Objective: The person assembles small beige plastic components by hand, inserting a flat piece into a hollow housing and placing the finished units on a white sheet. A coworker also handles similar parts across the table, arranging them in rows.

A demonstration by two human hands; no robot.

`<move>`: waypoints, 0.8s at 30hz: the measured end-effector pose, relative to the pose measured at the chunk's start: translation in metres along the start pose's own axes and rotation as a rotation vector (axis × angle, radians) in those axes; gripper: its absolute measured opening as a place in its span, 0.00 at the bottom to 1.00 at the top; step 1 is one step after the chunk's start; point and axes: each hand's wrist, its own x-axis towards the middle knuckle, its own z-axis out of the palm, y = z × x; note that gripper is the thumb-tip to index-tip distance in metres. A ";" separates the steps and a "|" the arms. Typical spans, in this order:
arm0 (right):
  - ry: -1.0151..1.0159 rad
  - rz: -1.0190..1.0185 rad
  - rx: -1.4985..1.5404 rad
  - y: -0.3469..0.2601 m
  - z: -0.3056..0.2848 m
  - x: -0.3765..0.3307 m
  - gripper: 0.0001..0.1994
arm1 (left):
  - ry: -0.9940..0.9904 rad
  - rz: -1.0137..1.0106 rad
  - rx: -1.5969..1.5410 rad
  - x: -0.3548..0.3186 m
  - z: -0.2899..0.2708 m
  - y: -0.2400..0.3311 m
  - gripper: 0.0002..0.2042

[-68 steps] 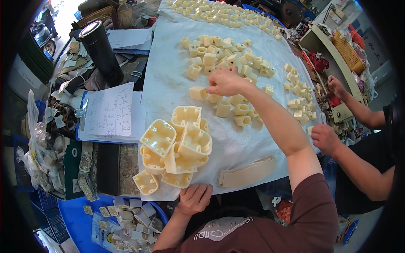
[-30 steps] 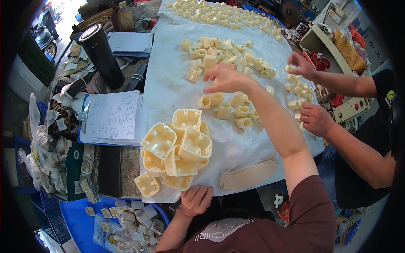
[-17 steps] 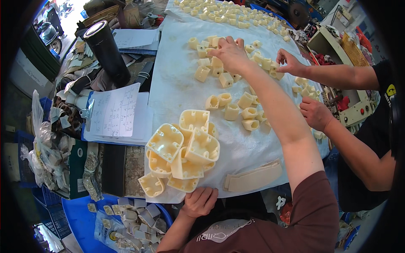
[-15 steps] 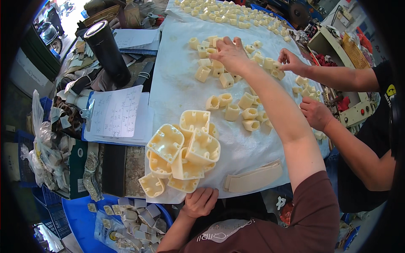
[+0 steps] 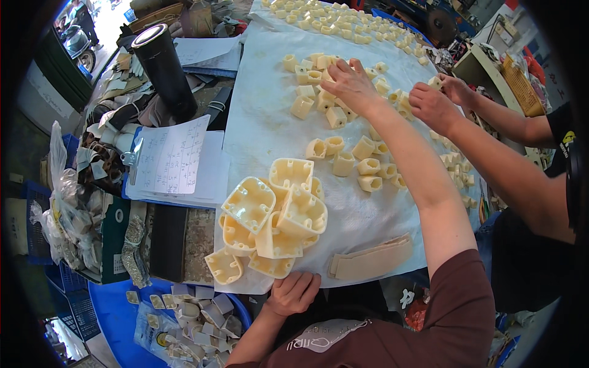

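Small hollow cream plastic blocks (image 5: 336, 117), glossy; right hand (image 5: 354, 86) over them, grip unclear. Left hand (image 5: 294, 293) curled (hold hidden). Blue tub (image 5: 110, 319): pale pieces (image 5: 213, 314), clear bag (image 5: 145, 334).

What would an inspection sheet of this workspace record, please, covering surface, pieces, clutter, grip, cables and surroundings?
Surface: white sheet spread over the table.
Pieces: large cream pieces piled near the left hand; small cream pieces loosely grouped farther up.
Clutter: written papers and a black cylinder at left.
Grip: left hand curled at the sheet's near edge; right hand over small pieces, its hold unclear.
Cables: none made out with certainty.
Surroundings: co-worker's hands at right; blue tub at lower left.
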 end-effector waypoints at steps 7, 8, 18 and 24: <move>-0.001 0.045 0.070 0.016 -0.001 -0.001 0.13 | 0.005 0.002 0.003 -0.006 0.002 0.001 0.10; -0.011 0.140 0.162 0.014 -0.006 -0.001 0.14 | 0.001 0.001 0.008 -0.005 0.002 0.001 0.10; -0.625 0.342 1.018 -0.013 -0.032 0.015 0.26 | 0.011 0.005 0.011 -0.004 0.003 0.001 0.11; -0.753 0.138 0.576 -0.059 -0.037 0.021 0.27 | 0.003 -0.006 0.010 -0.001 0.001 0.002 0.11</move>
